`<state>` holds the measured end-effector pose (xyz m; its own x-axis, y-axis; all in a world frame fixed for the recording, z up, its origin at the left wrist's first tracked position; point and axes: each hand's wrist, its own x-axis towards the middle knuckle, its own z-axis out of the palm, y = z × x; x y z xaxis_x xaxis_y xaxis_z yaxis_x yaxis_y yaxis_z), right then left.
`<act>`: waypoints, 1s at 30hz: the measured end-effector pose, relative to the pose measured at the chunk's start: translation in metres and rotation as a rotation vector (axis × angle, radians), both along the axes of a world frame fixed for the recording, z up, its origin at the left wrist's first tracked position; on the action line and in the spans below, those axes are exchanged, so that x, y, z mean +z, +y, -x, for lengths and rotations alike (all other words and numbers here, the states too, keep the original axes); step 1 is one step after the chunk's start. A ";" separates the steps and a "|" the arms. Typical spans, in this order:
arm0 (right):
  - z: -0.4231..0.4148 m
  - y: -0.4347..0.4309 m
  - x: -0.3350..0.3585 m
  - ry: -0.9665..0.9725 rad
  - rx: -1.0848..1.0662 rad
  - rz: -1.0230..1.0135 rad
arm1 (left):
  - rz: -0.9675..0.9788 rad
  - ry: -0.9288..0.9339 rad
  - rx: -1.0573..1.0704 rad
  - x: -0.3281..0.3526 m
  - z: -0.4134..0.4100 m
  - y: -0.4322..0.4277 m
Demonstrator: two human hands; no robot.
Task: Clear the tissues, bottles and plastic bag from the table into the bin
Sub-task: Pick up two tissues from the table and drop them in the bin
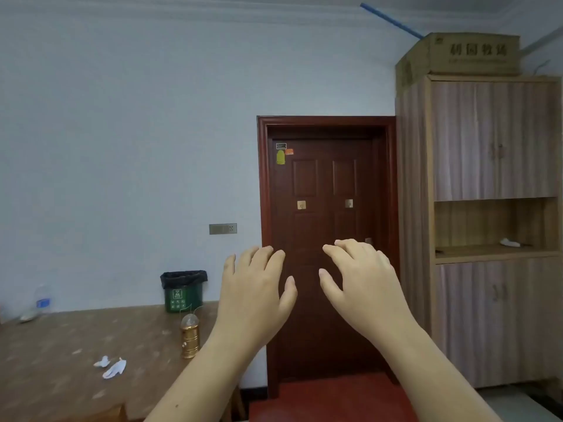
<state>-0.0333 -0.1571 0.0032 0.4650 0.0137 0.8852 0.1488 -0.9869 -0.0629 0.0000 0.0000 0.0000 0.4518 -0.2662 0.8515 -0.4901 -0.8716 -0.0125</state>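
Observation:
My left hand point(257, 287) and my right hand point(361, 281) are raised in front of me, palms down, fingers spread, holding nothing. Both hang in the air to the right of the brown table point(54, 354). Two crumpled white tissues point(111, 367) lie near the middle of the table. A clear plastic bottle point(42, 300) with a blue label stands at the far left of the table by the wall, with another pale scrap point(29, 315) beside it. A small green bin point(183, 290) lined with a black bag stands at the table's far edge against the wall.
A gold lantern point(190, 336) stands on the table's right edge, close to my left forearm. A dark red door point(326, 184) is straight ahead. A tall wooden cabinet point(487, 208) fills the right, with a cardboard box point(466, 53) on top.

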 end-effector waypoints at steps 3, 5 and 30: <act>-0.004 -0.003 -0.005 -0.037 0.030 -0.002 | -0.001 -0.051 0.007 -0.004 -0.001 -0.001; -0.008 -0.007 -0.011 -0.031 0.031 -0.003 | 0.002 -0.056 0.029 -0.010 -0.004 0.000; -0.059 0.075 -0.091 0.127 0.475 -0.006 | 0.020 0.165 0.344 -0.104 -0.002 0.089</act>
